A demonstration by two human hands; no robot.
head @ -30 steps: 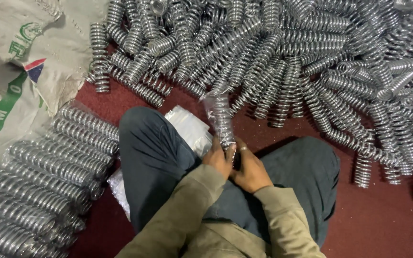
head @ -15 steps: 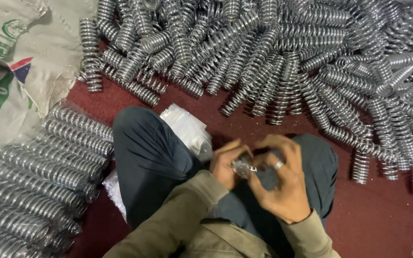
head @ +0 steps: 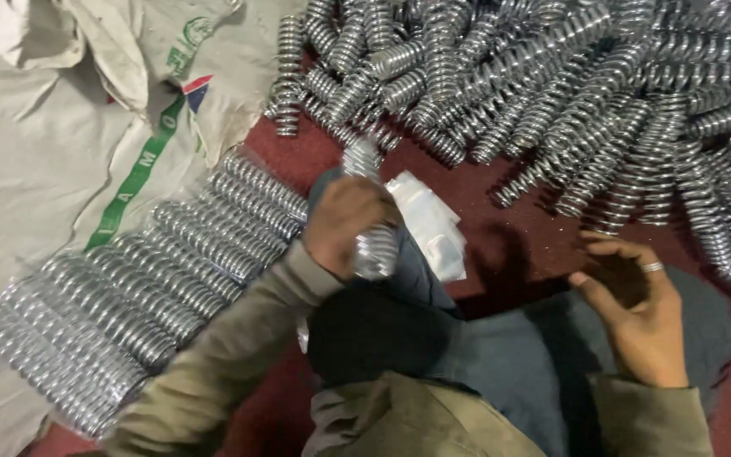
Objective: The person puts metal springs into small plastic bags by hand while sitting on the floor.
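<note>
My left hand (head: 344, 222) is closed around a shiny coil spring in a clear plastic sleeve (head: 371, 211), held over my left knee and tilted upright. My right hand (head: 632, 309) hangs open and empty above my right thigh, a ring on one finger. A row of bagged springs (head: 162, 288) lies side by side on the floor just left of my left hand. A small stack of clear plastic sleeves (head: 429, 222) rests on my knee beside the held spring.
A big heap of bare metal springs (head: 568, 93) covers the dark red floor (head: 501, 211) ahead and to the right. Pale woven sacks (head: 69, 127) lie at the upper left, partly under the bagged row.
Both hands were together on the spring over my lap. Now the left hand has carried it leftward toward the bagged row and the right hand has let go and opened.
</note>
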